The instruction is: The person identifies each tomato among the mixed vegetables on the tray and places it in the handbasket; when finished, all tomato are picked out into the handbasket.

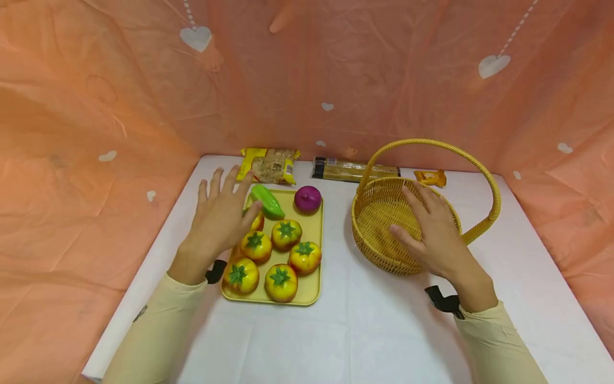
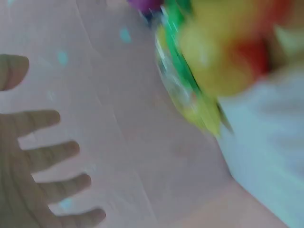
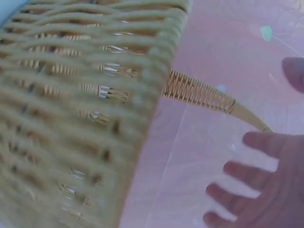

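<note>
My left hand (image 1: 216, 221) hovers over the left edge of a yellow tray (image 1: 308, 288), fingers spread and holding nothing. Several yellow-red tomatoes (image 1: 281, 282) with green star-shaped tops lie on the tray; my hand partly hides one. Behind them are a long green pepper-like vegetable (image 1: 268, 202) and a purple onion (image 1: 307, 199). Over the right side of a wicker basket (image 1: 379, 256), whose tall handle (image 1: 431, 143) arches up, is my right hand (image 1: 434, 234). Its fingers are extended and grip nothing; the right wrist view shows them apart from the basket wall (image 3: 85, 142).
Along the back of the white-covered table (image 1: 307, 346) lie a yellow packet (image 1: 271, 166), a long clear pack (image 1: 350, 170) with dark ends, and a small orange packet (image 1: 430, 177). An orange curtain (image 1: 336, 69) with white hearts encloses the back and sides.
</note>
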{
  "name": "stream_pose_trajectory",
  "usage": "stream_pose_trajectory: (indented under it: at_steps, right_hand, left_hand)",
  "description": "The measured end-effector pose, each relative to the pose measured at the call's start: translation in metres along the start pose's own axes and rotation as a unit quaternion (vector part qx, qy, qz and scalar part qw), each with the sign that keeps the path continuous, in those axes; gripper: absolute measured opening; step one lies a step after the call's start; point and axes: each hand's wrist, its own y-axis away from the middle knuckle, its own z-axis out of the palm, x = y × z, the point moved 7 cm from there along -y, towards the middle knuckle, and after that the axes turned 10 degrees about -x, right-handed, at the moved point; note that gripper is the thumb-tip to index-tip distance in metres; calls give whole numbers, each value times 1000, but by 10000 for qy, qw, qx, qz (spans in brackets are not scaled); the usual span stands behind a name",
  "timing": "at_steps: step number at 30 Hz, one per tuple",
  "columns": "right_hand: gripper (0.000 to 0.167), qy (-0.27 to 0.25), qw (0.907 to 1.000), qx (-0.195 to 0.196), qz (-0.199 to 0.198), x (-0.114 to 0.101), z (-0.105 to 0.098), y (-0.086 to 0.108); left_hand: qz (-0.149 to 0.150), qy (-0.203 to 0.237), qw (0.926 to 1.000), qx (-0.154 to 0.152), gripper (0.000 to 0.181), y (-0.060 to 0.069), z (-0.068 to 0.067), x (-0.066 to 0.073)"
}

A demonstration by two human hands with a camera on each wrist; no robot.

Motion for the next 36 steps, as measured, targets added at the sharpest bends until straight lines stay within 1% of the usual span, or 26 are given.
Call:
stream_pose_trajectory:
  at_steps: [2, 4, 8, 11, 13, 15, 18, 21, 25, 28, 30, 33, 36]
  right_hand:
    - [81, -330, 9994, 52, -102, 0, -4, 7]
    - [78, -619, 9979, 116, -146, -1, -6, 13]
    - [71, -1048, 9930, 370, -398, -4, -6, 20]
    - [70, -1453, 9859, 436, -703, -11, 1, 18]
    - [71, -1833, 9781, 342, -919, -17, 8, 14]
    - [71, -2230, 9683, 152, -1117, -26, 17, 9]
    - [70, -2707, 9545, -203, -1231, -38, 33, 1]
    - [68, -2959, 9458, -537, -1228, -50, 50, -5]
    - [67, -3045, 9395, -800, -1351, -64, 69, -16]
    - [67, -3050, 9360, -929, -1493, -73, 80, -25]
    - [65, -3082, 9331, -1049, -1527, -79, 88, -31]
    - [63, -3151, 9282, -1305, -1486, -85, 101, -39]
    - [64, -3100, 9273, -1559, -1405, -89, 115, -45]
  left_hand:
    - [53, 221, 9997, 93, 70, 6, -7, -18]
    - [168, 505, 9984, 166, 67, 10, -12, -35]
    - [311, 1066, 9934, 302, 63, 12, -15, -68]
    - [377, 1369, 9891, 391, 57, 8, -11, -86]
    - [414, 1529, 9867, 366, 53, 2, -4, -95]
    - [405, 1618, 9856, 262, 51, -6, 7, -102]
    - [297, 1849, 9823, -52, 49, -20, 25, -110]
    - [195, 2116, 9764, -371, 48, -33, 41, -112]
    - [199, 2384, 9687, -658, 46, -53, 54, -111]
    - [258, 2390, 9667, -875, 47, -65, 59, -108]
    - [289, 2306, 9667, -1076, 48, -70, 63, -107]
    - [296, 2136, 9668, -1368, 50, -73, 71, -106]
    - [283, 2040, 9666, -1525, 52, -73, 80, -107]
